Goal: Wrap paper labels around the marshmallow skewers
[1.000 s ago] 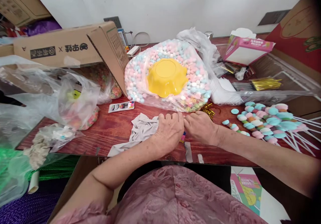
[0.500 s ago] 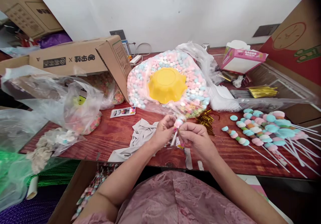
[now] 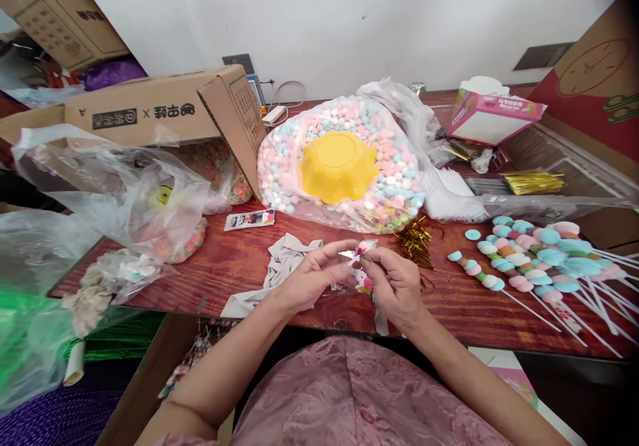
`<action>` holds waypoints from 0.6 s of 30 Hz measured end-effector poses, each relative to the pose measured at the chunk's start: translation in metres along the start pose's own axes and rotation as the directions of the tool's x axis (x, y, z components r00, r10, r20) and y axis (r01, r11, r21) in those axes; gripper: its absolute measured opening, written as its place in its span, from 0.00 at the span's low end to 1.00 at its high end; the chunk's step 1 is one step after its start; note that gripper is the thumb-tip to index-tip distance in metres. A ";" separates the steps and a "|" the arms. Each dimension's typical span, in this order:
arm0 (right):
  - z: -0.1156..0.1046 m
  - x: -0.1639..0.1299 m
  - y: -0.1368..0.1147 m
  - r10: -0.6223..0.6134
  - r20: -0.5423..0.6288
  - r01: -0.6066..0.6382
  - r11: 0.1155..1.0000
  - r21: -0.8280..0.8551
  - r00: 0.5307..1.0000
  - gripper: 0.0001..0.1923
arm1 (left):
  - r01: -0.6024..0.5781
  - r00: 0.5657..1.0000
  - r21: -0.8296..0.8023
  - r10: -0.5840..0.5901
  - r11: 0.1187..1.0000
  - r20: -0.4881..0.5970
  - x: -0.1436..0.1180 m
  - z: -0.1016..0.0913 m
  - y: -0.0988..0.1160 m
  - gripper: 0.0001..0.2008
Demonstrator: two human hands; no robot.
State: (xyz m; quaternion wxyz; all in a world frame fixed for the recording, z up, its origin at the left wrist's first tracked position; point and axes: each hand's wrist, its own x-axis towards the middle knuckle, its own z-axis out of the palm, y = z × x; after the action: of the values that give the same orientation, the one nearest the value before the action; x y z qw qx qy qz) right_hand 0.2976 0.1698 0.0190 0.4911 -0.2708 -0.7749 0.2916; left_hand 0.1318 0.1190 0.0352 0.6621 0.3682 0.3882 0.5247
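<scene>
Pinched in the right hand [image 3: 398, 283], low at the centre above a red-brown wooden table [image 3: 214, 259]: a small wrapped marshmallow bundle [image 3: 367, 247], pink and white, partly hidden by fingers. Close against it from the other side, the left hand [image 3: 313, 275] — curled loosely, thumb and forefinger by the bundle, impossible to tell whether gripping or only touching. Just beneath both hands, a printed wrapper [image 3: 365, 282], partly covered. Beside the left hand, a crumpled grey cloth [image 3: 285, 259]; behind that, a slim printed packet [image 3: 249, 220]. Beyond the hands, a large clear bag of pastel marshmallows [image 3: 284, 166], with an upturned yellow scalloped bowl [image 3: 339, 166] on top. Near the right hand, a bunch of gold twist ties [image 3: 415, 241]. Farther right — piled marshmallow skewers [image 3: 539, 257] on white sticks, beside one loose blue marshmallow [image 3: 472, 234]. At far left, a brown cardboard box [image 3: 160, 110].
</scene>
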 end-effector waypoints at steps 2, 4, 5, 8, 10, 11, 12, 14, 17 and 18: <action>0.006 -0.007 0.000 -0.135 -0.005 0.134 0.986 -0.103 0.991 0.08 | -0.033 0.997 -0.058 0.029 0.998 -0.070 -0.006 0.002 0.000 0.27; 0.014 -0.016 -0.003 -0.181 0.092 0.193 0.971 -0.139 0.979 0.09 | -0.044 0.993 -0.033 0.040 0.998 -0.113 -0.016 0.001 -0.002 0.28; 0.019 -0.021 -0.005 -0.167 0.159 0.188 0.974 -0.128 0.973 0.10 | -0.036 0.991 0.013 0.038 0.999 -0.126 -0.022 -0.002 -0.003 0.31; 0.040 -0.038 -0.016 -0.050 0.314 0.059 0.998 -0.020 0.948 0.13 | -0.005 0.981 0.166 0.037 0.986 -0.191 -0.048 -0.015 -0.007 0.34; 0.057 -0.050 -0.025 -0.014 0.380 -0.006 0.999 0.053 0.925 0.13 | 0.015 0.969 0.254 0.049 0.967 -0.242 -0.069 -0.023 -0.007 0.32; 0.065 -0.055 -0.030 -0.012 0.418 -0.031 0.995 0.096 0.908 0.13 | 0.028 0.962 0.287 0.053 0.957 -0.268 -0.079 -0.026 -0.005 0.32; 0.073 -0.059 -0.035 -0.020 0.461 -0.051 0.989 0.141 0.887 0.12 | 0.043 0.952 0.315 0.057 0.948 -0.300 -0.089 -0.027 -0.002 0.33; 0.084 -0.066 -0.046 -0.055 0.539 -0.081 0.971 0.225 0.841 0.13 | 0.084 0.926 0.374 0.066 0.924 -0.371 -0.111 -0.030 0.005 0.37; 0.087 -0.064 -0.058 -0.128 0.591 0.006 0.979 0.203 0.797 0.10 | 0.206 0.885 0.508 0.063 0.837 -0.462 -0.162 -0.047 0.009 0.37; 0.083 -0.060 -0.060 -0.162 0.595 0.102 0.986 0.134 0.787 0.10 | 0.269 0.869 0.564 0.057 0.781 -0.492 -0.186 -0.060 0.005 0.35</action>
State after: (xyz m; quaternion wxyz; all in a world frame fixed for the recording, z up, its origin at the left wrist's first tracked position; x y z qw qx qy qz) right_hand 0.2362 0.0710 -0.0035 0.2498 -0.0851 -0.8932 0.3641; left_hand 0.0478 -0.0572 0.0379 0.4161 0.3975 0.7109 0.4042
